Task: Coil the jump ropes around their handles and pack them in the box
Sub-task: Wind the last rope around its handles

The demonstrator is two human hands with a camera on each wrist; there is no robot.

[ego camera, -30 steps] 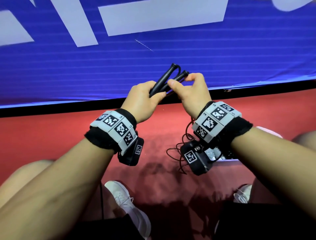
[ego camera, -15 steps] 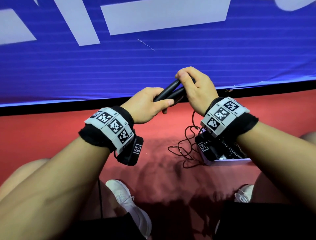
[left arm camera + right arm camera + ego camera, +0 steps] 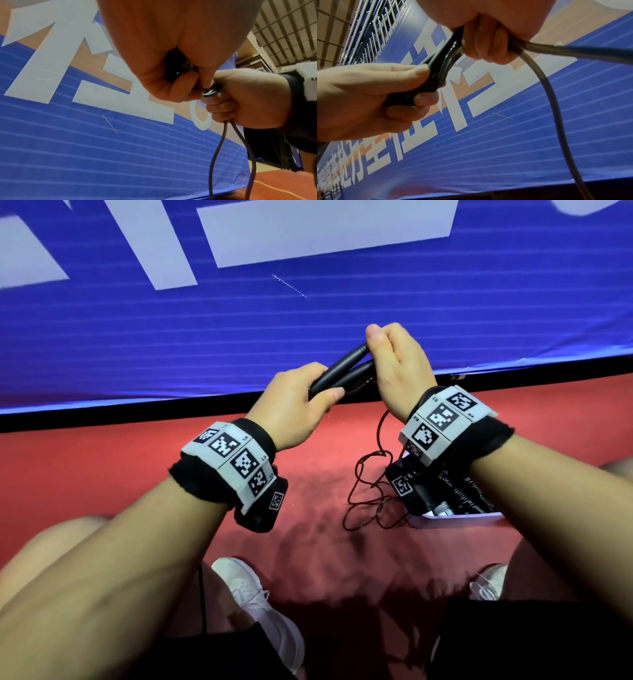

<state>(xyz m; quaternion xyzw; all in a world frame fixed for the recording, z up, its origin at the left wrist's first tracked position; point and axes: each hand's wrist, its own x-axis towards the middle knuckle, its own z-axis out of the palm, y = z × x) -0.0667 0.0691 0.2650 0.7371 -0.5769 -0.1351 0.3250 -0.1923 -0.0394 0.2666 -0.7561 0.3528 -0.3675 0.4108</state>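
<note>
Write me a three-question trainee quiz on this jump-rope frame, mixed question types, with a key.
1. True or false: the left hand grips both black handles together.
2. Multiple choice: the loose rope lies (a) in a heap on the red floor, (b) inside the white box, (c) across the blue banner.
3. Short answer: what does the right hand hold?

Key: 1 true. 2 a; it lies beside the box, which already holds dark items. 3 The rope, at the far ends of the handles.
</note>
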